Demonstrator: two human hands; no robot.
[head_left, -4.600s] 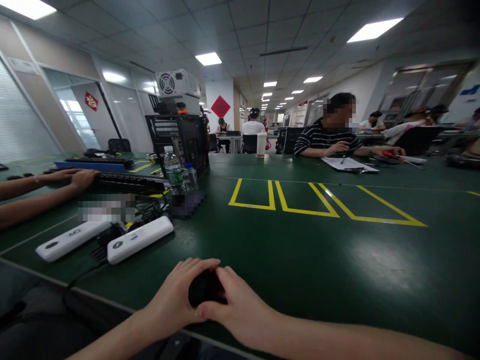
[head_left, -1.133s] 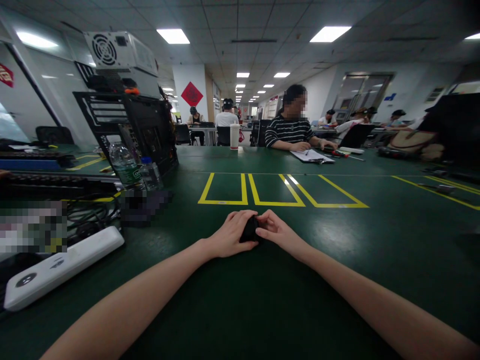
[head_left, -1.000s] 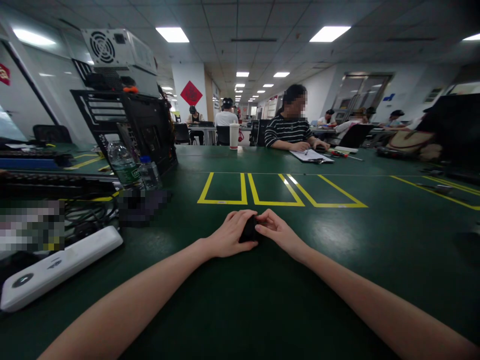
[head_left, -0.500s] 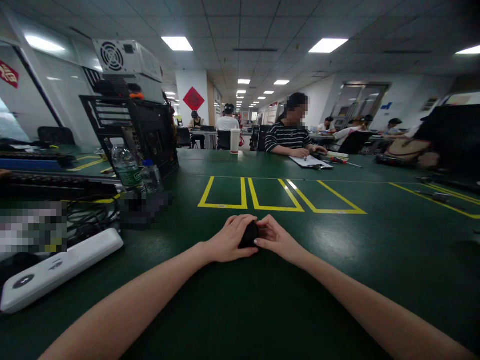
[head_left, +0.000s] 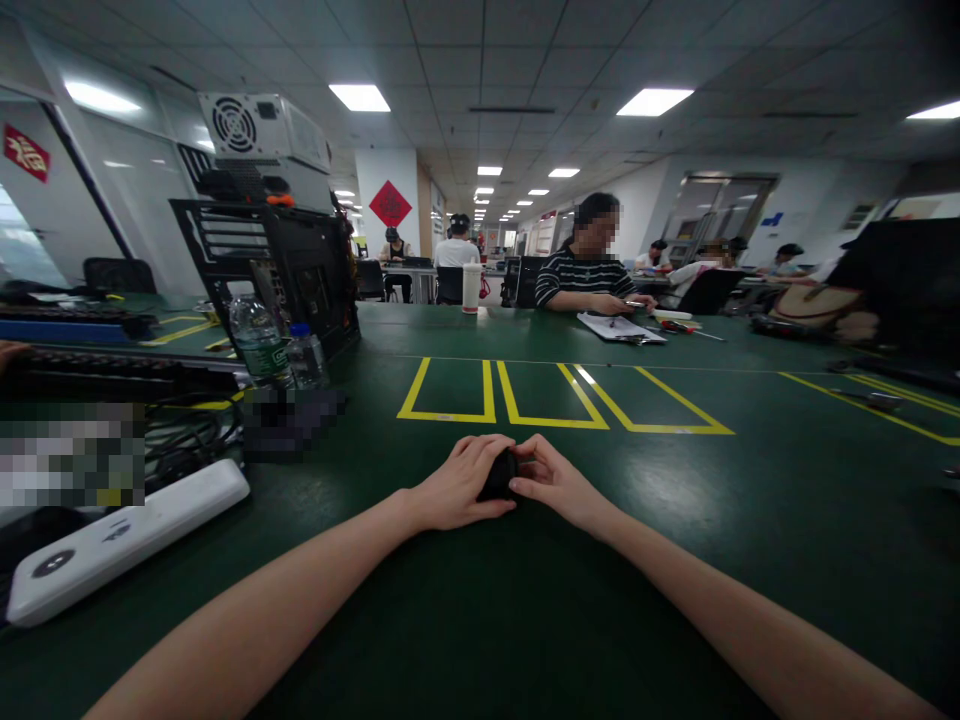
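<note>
A small, rounded black object [head_left: 499, 476] rests at the middle of the green table [head_left: 480, 600]; its kind cannot be made out. My left hand [head_left: 461, 483] wraps round it from the left, fingers over the top and thumb along the near side. From the right, my right hand [head_left: 553, 482] grips its edge between thumb and curled fingers. Much of the object is hidden behind my fingers. Just beyond my hands, yellow tape [head_left: 555, 422] marks several outlined areas on the tabletop.
On the left are a white power strip [head_left: 127, 545], plastic bottles [head_left: 257, 335] and an open black computer case [head_left: 307, 270]. Across the table a person in a striped shirt [head_left: 581, 275] sits by a clipboard [head_left: 619, 328]. A white cup [head_left: 471, 288] stands at the far edge.
My hands keep the same hold on the black object. The whole view has shifted slightly downward in the picture. The person across the table has raised their hands off the clipboard.
</note>
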